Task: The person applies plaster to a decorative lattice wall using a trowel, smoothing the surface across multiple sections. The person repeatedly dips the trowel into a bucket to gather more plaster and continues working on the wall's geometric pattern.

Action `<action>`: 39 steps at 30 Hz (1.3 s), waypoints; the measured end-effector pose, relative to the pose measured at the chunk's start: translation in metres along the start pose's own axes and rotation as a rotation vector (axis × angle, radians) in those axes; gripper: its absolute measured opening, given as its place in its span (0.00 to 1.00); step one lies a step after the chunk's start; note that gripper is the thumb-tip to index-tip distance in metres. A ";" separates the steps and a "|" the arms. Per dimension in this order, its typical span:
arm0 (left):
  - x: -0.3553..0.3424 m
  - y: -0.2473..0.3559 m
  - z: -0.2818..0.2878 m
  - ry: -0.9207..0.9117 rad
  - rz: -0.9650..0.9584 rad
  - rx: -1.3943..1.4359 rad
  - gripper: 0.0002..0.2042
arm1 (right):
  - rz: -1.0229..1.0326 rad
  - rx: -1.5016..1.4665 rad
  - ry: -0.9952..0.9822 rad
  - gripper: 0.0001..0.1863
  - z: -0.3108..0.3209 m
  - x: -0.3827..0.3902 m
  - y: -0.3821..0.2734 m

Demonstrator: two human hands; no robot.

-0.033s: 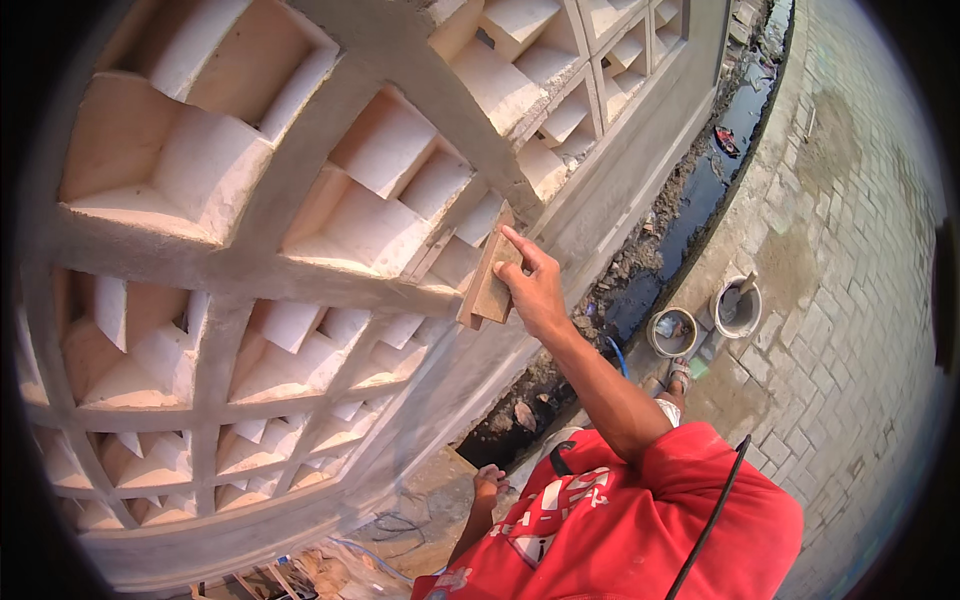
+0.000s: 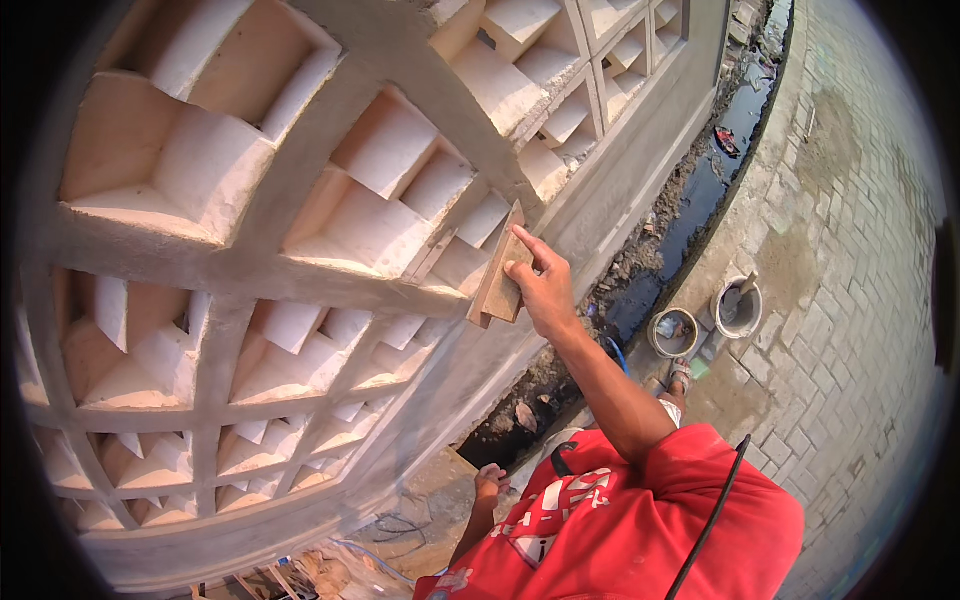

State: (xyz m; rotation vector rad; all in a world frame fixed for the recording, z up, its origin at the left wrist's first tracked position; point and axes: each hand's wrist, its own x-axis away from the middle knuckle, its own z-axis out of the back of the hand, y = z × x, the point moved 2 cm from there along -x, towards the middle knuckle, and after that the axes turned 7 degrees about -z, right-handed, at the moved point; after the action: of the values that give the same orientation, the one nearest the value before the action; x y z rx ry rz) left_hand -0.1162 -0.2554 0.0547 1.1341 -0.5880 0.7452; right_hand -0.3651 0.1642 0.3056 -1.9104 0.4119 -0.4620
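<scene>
My right hand (image 2: 548,294) grips a wooden plastering float (image 2: 499,284) by its block handle. Its long flat board stands on edge, tilted, beside the grey-plastered frame of the openwork block wall (image 2: 480,143). Whether the board touches the plaster is hard to tell. Pale angled blocks (image 2: 365,225) fill the openings to the left of the float. My left hand (image 2: 490,481) hangs low beside my red shirt (image 2: 640,520), fingers loosely bent and partly out of sight, with nothing visible in it.
A ditch of dark water (image 2: 690,215) runs along the wall's foot. Two buckets, one with water (image 2: 673,333) and one with a grey-coated inside (image 2: 737,307), stand on the paving (image 2: 840,400) by my foot. A blue hose (image 2: 615,352) and loose cables (image 2: 400,535) lie low down.
My right hand and the float have shifted slightly to the right, and the board has turned a little. The left hand is almost unmoved.
</scene>
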 end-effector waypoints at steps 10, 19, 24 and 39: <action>-0.010 0.014 -0.018 -0.017 0.038 -0.030 0.13 | -0.290 -0.288 -0.044 0.29 -0.007 -0.017 -0.014; -0.009 0.009 -0.020 -0.030 -0.012 0.028 0.13 | -0.643 -0.825 0.010 0.14 0.078 -0.040 0.006; -0.005 0.001 -0.038 -0.051 0.025 0.032 0.12 | -0.681 -0.935 -0.165 0.11 0.082 -0.074 0.023; -0.010 -0.011 -0.065 -0.107 -0.023 0.127 0.15 | -0.516 -0.942 -0.389 0.12 0.018 -0.053 -0.107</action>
State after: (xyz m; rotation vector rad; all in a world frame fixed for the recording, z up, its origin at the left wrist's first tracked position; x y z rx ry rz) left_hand -0.1115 -0.1984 0.0198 1.3025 -0.6232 0.7135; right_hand -0.3951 0.2432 0.3923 -2.9722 -0.1879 -0.2086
